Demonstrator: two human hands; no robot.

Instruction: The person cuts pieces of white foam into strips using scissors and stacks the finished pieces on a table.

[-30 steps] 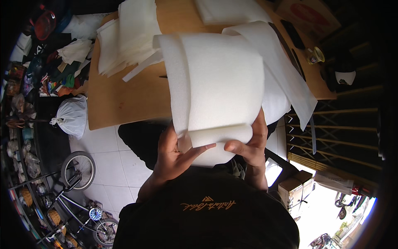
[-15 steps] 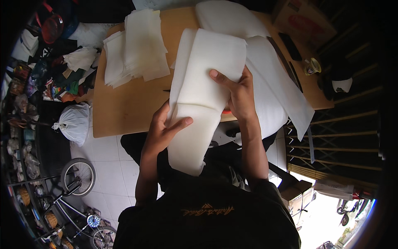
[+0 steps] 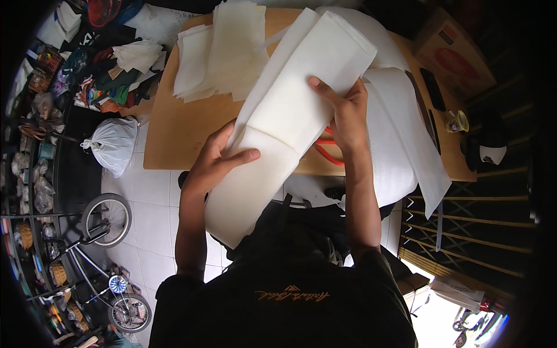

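A stack of long white foam sheets (image 3: 301, 87) is held up at a slant over the table's near edge, its lower end hanging toward my lap. My left hand (image 3: 219, 159) grips the left edge of the sheets, thumb lying on top. On the right edge, my right hand (image 3: 347, 116) holds them the same way, thumb on top and fingers underneath. Beneath the sheets, by my right wrist, the red handles of what look like scissors (image 3: 329, 156) rest on the wooden table (image 3: 174, 139); their blades are hidden.
Cut foam sheets (image 3: 238, 52) lie in piles at the far left. A large white foam sheet (image 3: 389, 139) drapes over the right side. Beyond it are a cardboard box (image 3: 452, 55) and a small cup (image 3: 457, 122). A white bag (image 3: 113, 145) and a bicycle (image 3: 93, 264) stand left.
The foam sheets have swung, their top end going right and their lower end left. Both hands still hold them. More of the red handles shows, and the view has shifted.
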